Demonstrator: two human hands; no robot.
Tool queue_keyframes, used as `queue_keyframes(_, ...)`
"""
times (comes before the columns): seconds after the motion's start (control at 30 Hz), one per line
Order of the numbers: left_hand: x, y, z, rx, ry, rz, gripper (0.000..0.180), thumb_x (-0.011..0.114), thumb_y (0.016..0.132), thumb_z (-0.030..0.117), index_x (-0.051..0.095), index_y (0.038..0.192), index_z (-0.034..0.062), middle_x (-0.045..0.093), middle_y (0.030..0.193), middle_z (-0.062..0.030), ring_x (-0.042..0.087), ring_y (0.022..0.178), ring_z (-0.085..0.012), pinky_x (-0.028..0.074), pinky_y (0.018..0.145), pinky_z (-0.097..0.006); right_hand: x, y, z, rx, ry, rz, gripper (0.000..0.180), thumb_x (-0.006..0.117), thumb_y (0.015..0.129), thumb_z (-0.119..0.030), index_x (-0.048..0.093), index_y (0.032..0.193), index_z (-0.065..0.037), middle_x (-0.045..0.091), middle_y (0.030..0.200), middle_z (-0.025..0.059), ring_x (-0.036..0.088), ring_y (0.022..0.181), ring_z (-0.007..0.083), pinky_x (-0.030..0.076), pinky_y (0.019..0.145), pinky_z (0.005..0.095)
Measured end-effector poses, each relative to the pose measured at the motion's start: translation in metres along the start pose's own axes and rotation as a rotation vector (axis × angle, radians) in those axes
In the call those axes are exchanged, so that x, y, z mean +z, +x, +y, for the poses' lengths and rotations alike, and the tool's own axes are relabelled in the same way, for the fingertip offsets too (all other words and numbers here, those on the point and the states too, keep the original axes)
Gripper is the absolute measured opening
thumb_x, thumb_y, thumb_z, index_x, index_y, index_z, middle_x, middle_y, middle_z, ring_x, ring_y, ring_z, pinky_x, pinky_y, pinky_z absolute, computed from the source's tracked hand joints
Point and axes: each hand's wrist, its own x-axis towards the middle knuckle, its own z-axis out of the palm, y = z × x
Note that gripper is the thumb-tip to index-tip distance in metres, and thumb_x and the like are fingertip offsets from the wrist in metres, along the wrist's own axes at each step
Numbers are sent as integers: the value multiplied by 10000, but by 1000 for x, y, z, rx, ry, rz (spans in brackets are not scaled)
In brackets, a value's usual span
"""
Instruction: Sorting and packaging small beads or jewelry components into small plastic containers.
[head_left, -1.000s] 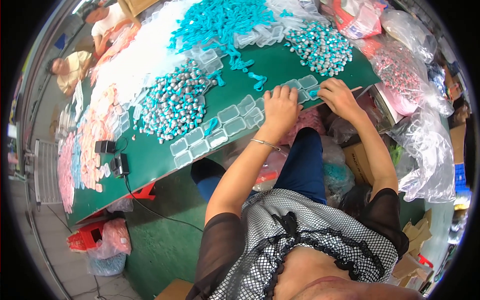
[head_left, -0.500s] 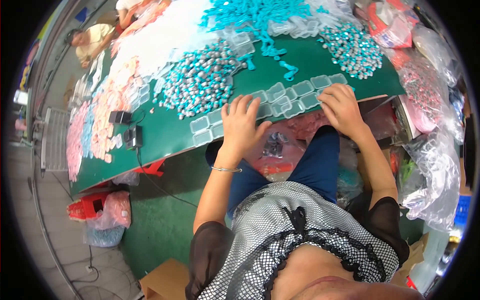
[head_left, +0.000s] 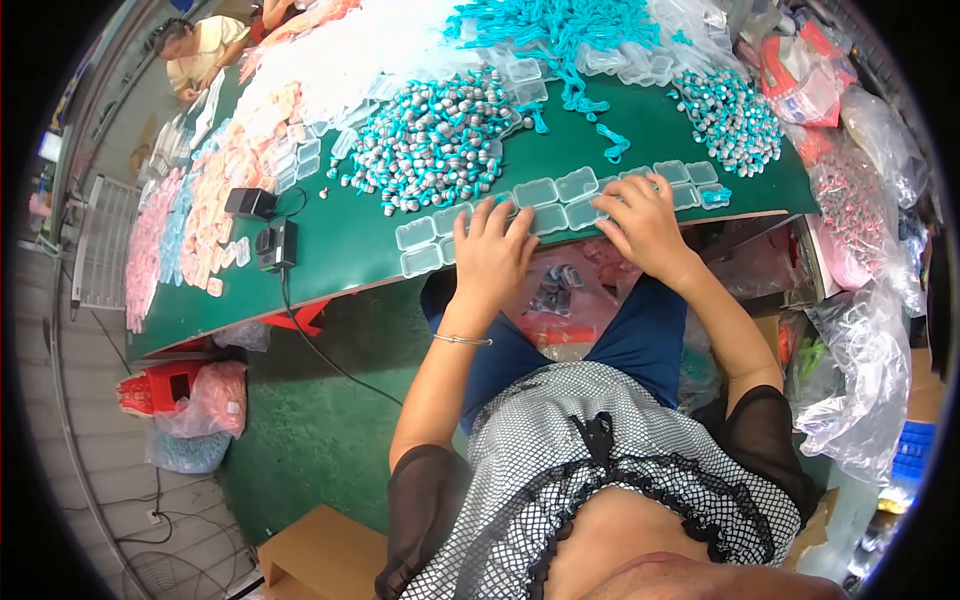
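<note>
Clear trays line the green table's near edge, both hands flat on them, grip released.

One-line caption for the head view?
Both hands, left and right, rest on clear plastic cases along a green table.

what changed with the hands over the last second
The left hand moved left along the row of clear cases and now lies flat on them. The right hand slid the same way, staying on the row. Neither grasped anything. The grey-teal pile and green table stayed as they were.
</note>
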Motion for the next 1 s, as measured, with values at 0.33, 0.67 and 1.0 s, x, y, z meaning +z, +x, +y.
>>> queue_keyframes(0.33,-13,-10,-20,52,-51,0,381,695,800,233,618,1160,134,585,1167,-100,495,1193,-322,375,989,-505,2,0,-14,-10,5,-60,355,750,736,-290,647,1046,-148,581,1025,42,528,1049,249,301,988,531)
queue_keyframes(0.67,-20,-8,-16,86,-61,-16,436,716,804,236,598,1201,103,546,1247,-121,458,1233,-364,357,1011,-497,-13,-31,26,60,4,-68,502,725,750,-401,610,1155,-127,563,1137,82,494,1128,295,306,995,484)
queue_keyframes(1.0,-25,-6,15,40,-31,-42,430,696,820,303,602,1200,127,520,1295,-113,433,1272,-346,266,1049,-587,-33,-48,69,346,-88,101,468,678,807,-414,605,1196,-164,560,1204,83,494,1158,283,325,996,475)
